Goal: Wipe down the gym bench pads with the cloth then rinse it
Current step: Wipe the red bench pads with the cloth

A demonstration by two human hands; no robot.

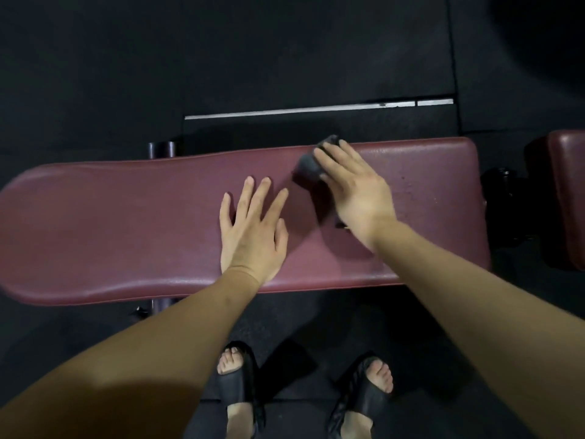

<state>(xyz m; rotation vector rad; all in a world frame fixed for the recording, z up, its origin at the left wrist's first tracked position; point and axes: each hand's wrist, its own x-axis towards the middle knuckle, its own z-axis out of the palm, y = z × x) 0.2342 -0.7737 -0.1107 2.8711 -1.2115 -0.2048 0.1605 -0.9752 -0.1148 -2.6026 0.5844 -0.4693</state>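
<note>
Our right hand [354,188] presses the dark cloth [308,166] flat onto the maroon bench pad [110,223], fingers straight and close together, near its far edge. Our left hand [253,229] rests beside it, fingers spread.

Maroon bench pad [126,223], dark grey, perhaps black, cloth [308,167], black sandals [240,388], black floor [95,74].

Dim overall, black floor [95,74] swallowing detail. Lit from above, sheen along the pad [110,223] edges. Soft shadows under both hands. Motion blur on the cloth [308,167]. Wide-angle bending at the edges; forearms oversized.
</note>
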